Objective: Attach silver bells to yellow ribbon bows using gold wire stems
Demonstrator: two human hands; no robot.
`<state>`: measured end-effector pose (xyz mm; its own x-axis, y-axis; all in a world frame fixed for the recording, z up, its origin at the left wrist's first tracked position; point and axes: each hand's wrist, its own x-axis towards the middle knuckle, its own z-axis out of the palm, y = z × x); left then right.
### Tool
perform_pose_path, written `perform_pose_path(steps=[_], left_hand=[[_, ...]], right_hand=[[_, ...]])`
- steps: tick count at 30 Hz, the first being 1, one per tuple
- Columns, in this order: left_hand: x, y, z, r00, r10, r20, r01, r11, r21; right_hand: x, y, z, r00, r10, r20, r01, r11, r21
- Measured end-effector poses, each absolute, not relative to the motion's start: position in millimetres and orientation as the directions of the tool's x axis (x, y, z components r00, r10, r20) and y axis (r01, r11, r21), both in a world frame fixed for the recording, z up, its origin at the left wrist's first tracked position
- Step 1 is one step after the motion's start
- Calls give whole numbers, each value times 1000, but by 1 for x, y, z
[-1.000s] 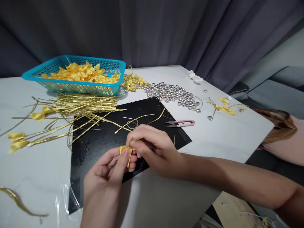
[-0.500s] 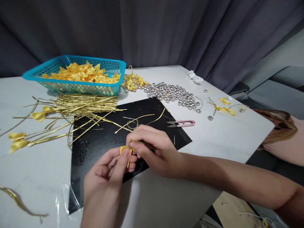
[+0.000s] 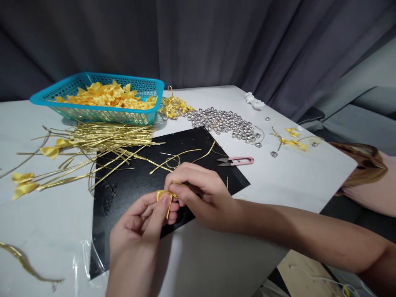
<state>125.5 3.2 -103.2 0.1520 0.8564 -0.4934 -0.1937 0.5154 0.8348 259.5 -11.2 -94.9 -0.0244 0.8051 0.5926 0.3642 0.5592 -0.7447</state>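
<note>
My left hand (image 3: 148, 218) pinches a small yellow ribbon bow (image 3: 168, 208) between thumb and fingers, one tail hanging down. Against the bow's right side, my right hand (image 3: 198, 194) is closed, thumb and index finger pressed on a thin gold cord; most of the cord is hidden by the fingers. Both hands are just above the near part of a black mat (image 3: 130, 210). Loose gold strands (image 3: 176, 159) lie on the mat beyond my fingers. Pink-handled thread snips (image 3: 239, 161) rest at its right edge.
A blue basket (image 3: 102, 108) of yellow bows stands at the back left, behind a heap of gold twist ties (image 3: 108, 138). Silver beads (image 3: 225, 123) spread across the back middle. More yellow bows (image 3: 292, 142) lie right, near the edge of the white table (image 3: 287, 185).
</note>
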Motion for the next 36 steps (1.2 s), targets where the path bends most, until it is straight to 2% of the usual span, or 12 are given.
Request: perform_pose_path(steps=[7,15,23,26,30,33,36], left_hand=[[128,5,-102,137,857,-496,-203,515,833],[126,6,-105,151,856,-494,-208,516,831],[127,6,-104,150,875,-460,-275,484,831],[127,3,-105,122,881,-458,-290,472,832],[125,1,-106,115,900,-421,-260,436,861],[123,2,-106,62,927,-370,-229,374,899],[124,0,-100,-30,948,-316,-165,307,937]], right_hand=[[260,-12,-94,-25,823,567,353,538,-765],[261,-9,-97,-72,768,637,387,610,-692],[257,-7,-100,-28,754,657,454,595,-663],[260,-9,-100,-26,706,707,533,609,-588],[265,-11,-100,-113,638,762,631,638,-441],[266,-15,-99,-143,660,738,698,596,-397],[265,-19,-96,-214,732,647,802,510,-312]])
